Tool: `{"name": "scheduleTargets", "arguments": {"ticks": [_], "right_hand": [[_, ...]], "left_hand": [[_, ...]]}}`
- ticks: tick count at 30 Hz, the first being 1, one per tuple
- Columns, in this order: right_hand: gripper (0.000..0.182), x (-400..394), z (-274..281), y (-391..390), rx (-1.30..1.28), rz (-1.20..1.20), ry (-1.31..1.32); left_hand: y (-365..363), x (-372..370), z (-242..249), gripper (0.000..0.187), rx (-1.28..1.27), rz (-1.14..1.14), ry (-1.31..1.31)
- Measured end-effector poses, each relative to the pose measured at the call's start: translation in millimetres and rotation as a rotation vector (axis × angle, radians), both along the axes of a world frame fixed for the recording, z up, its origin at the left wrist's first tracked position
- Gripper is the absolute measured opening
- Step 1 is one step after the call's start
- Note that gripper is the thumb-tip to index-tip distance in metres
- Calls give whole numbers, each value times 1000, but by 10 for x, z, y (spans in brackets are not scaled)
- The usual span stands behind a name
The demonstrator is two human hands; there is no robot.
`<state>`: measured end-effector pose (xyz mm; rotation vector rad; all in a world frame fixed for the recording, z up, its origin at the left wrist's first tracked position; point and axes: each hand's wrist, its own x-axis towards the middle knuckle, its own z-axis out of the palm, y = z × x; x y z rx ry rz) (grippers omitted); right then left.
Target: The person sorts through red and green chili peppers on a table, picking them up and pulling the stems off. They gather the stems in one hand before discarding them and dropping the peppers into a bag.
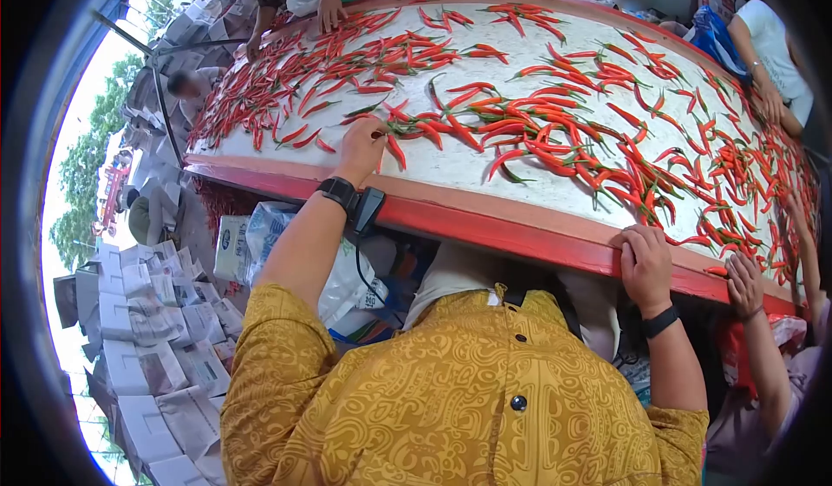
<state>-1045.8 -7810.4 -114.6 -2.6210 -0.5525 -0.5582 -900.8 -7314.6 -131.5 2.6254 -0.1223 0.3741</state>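
Many red chili peppers (511, 126) with green stems lie spread over a white-topped table (468, 178). My left hand (361, 150), with a black watch and a small black device at the wrist, is over the table's near side. Its fingers are pinched together at the edge of the chili peppers, and a bit of red pepper shows beside them; the fingertips are partly hidden. At the near edge, my right hand (646, 262) curls its fingers over the red table rim (520, 233). A black band circles that wrist.
Other people's hands (330, 9) work among peppers at the far left, and another hand (745, 285) rests on the rim at right. A person in white (771, 61) stands at the far right. Stacked cartons (160, 347) and plastic bags (347, 282) are at left below the table.
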Motion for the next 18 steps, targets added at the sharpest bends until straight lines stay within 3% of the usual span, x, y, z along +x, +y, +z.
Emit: {"name": "scheduleTargets", "arguments": {"ticks": [1,3,4,6,7,8,10,12,14,18], "right_hand": [[10,-6,-14,-63,5,2,0],[10,-8,-26,-189,8,2,-3],[10,-14,-36,-247,16,6,-1],[11,-24,-55,-359,27,5,3],[11,-33,-54,-409,26,-5,2],[12,-46,-55,-461,25,-15,3],[13,-54,-54,-559,29,-19,10],[14,-56,-63,-662,32,-21,26],[16,-41,-68,-777,-15,-20,-7],[18,-92,-80,-1003,-35,-37,-21]], "left_hand": [[-48,31,0,24,1,-3,-2],[-133,110,-13,23,-245,172,-64],[-95,156,-55,23,-245,168,-66],[-4,219,-138,21,-40,269,-308],[-162,135,55,22,-13,345,-53],[-299,63,148,22,-12,339,-50],[-557,-42,189,23,-113,70,337],[-802,-88,70,28,-204,-15,370],[-1013,-82,-42,31,-34,-234,-10],[-1557,-48,56,30,15,-52,-199]]}}
